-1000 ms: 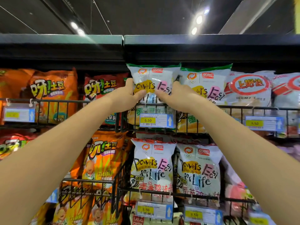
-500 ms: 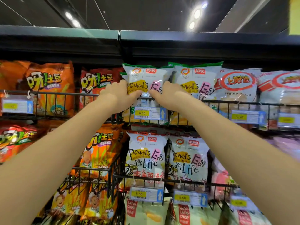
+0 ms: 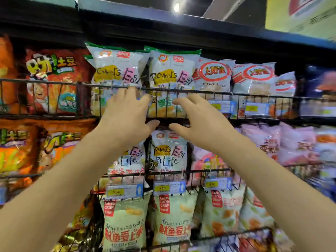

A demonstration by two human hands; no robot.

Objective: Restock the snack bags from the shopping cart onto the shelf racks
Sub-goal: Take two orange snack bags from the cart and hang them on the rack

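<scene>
Half a second ago I had both hands pinching the white, green-topped snack bag [image 3: 116,68] by its upper part, settling it behind the front rail. Now both have let go and dropped lower. My left hand [image 3: 127,113] is in front of the top wire rack [image 3: 54,82] with fingers loosely spread and nothing in them. Its tips are up at the rail, though I cannot tell whether they touch it. My right hand [image 3: 198,119] is just beside it to the right, fingers splayed and likewise empty. I take that to mean this bag is placed, so the next job is to fetch another from the cart, which is out of view. The bag stands upright in the top rack, its lower half behind the wires and its green seal near the dark shelf above. Another green edge peeks out behind it on the left. It looks puffed and glossy, printed with yellow and pink patches, and its right edge meets a matching bag [image 3: 172,70]. Red-ringed shrimp bags [image 3: 214,73] follow farther right.
</scene>
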